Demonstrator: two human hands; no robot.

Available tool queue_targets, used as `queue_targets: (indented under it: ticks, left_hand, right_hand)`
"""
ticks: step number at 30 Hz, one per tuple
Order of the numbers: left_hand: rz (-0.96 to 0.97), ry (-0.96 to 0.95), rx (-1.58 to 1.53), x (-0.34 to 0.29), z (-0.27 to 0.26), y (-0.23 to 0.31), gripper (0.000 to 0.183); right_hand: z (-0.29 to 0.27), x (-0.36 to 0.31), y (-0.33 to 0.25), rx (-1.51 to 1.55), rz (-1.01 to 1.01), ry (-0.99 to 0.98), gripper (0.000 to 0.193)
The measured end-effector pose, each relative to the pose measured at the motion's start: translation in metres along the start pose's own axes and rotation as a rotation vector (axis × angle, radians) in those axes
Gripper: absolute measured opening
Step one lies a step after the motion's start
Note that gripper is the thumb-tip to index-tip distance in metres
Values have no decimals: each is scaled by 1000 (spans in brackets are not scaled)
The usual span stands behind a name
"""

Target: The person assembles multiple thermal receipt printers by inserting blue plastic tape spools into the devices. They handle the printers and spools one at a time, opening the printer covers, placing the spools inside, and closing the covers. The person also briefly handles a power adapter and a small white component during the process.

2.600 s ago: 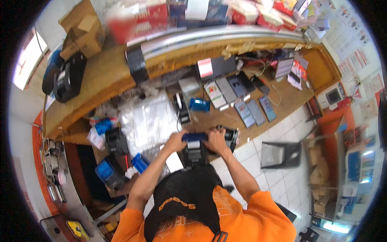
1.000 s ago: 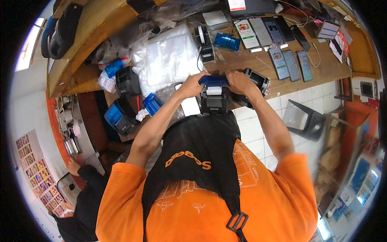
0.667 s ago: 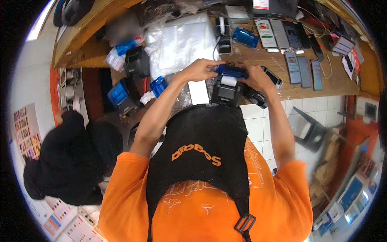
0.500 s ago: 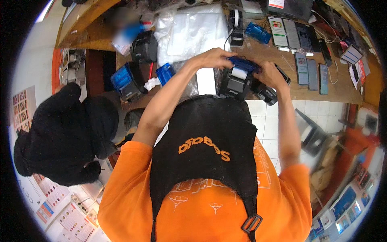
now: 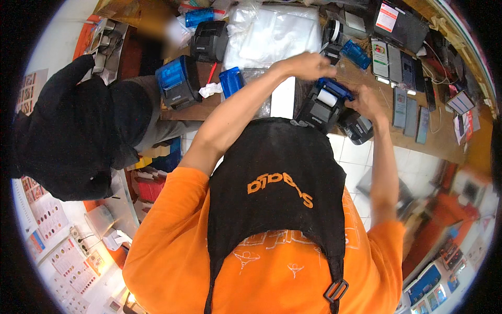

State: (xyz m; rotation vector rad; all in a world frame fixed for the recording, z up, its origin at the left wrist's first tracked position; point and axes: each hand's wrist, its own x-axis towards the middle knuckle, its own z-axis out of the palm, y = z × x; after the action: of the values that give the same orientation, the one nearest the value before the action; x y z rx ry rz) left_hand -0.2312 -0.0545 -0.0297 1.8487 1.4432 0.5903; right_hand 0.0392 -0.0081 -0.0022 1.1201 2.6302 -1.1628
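Observation:
A black receipt printer (image 5: pixel 316 114) stands at the table's near edge, its blue lid (image 5: pixel 337 88) swung up. Inside it sits a white paper roll (image 5: pixel 327 98). My right hand (image 5: pixel 367 105) grips the printer's right side by the lid, fingers bent and partly hidden. Just behind the lid, apart from it, my left hand (image 5: pixel 309 66) hangs with curled fingers smeared by motion; whether it holds anything cannot be made out. A second black printer (image 5: pixel 357 129) lies tilted under my right wrist.
More printers (image 5: pixel 179 83) stand at the left, beside a loose blue cover (image 5: pixel 231 81). Plastic bags (image 5: pixel 274 34) lie at the back. Several phones (image 5: pixel 400 107) rest on the right of the table. At the left a person in black (image 5: pixel 73 131) is close by.
My left hand has come off the blue lid and moved back behind it. My right hand stays at the printer's side. The whole view has shifted and turned slightly.

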Motion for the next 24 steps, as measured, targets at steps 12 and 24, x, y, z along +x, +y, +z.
queue_targets:
  ticks: [12, 24]
  left_hand:
    - [234, 771, -120, 46, 52, 26, 28]
    - [100, -250, -46, -36, 6, 14, 54]
  right_hand:
    - [10, 1, 5, 45, 45, -9, 66]
    - [29, -26, -15, -160, 4, 158, 72]
